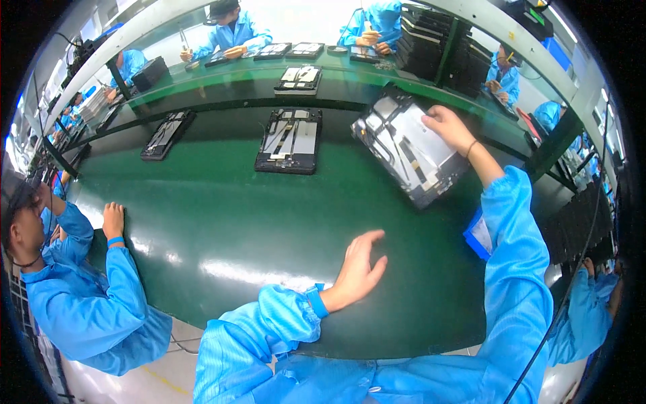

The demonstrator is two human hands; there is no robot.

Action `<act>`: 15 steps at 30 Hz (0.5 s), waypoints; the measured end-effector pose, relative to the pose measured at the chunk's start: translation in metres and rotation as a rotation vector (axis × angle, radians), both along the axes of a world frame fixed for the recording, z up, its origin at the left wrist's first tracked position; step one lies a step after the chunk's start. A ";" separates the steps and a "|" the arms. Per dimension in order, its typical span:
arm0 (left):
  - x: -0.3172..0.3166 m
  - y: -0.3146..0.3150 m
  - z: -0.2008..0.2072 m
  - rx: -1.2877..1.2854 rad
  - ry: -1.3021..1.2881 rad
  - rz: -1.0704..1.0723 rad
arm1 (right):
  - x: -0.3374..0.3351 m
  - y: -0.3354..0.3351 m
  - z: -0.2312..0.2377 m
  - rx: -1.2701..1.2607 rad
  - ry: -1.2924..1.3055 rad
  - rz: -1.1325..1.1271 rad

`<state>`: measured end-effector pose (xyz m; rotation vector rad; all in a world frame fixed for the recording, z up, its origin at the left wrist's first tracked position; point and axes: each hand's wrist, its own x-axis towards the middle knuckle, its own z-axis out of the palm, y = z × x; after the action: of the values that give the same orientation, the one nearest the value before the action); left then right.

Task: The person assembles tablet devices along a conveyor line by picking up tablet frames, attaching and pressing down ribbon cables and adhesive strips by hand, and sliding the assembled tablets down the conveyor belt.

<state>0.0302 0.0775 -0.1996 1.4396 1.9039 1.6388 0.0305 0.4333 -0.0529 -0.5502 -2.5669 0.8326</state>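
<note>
My right hand (449,129) grips the upper right edge of an opened tablet (410,147), lifted at a tilt over the right side of the green table. Its inside faces up, with a pale silver battery area, dark ribbon cables and a black frame. My left hand (358,273) hovers over or rests near the table's front edge, thumb and fingers apart, with nothing in it. Farther off, another opened tablet (289,141) lies flat in the middle, and one more opened tablet (168,135) lies to its left.
The green table (222,209) has a raised back shelf carrying another opened tablet (298,79). A blue bin (478,233) sits by my right sleeve. Black trays (420,50) are stacked at the back right. A co-worker (87,289) sits at the left; others work across the table.
</note>
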 end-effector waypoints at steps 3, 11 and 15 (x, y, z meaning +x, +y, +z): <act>0.010 0.005 0.008 0.042 -0.008 -0.007 | 0.044 -0.053 0.004 -0.500 0.189 -0.028; 0.034 -0.014 0.031 -0.145 0.202 -0.025 | 0.135 -0.142 -0.084 -1.061 0.327 -0.250; 0.055 -0.034 0.042 -0.321 0.351 -0.074 | 0.165 -0.175 -0.102 -1.125 0.282 -0.281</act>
<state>0.0855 0.0430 -0.1580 1.7132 2.1413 1.0359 0.1956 0.2587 -0.1546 -0.9583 -1.5183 2.0237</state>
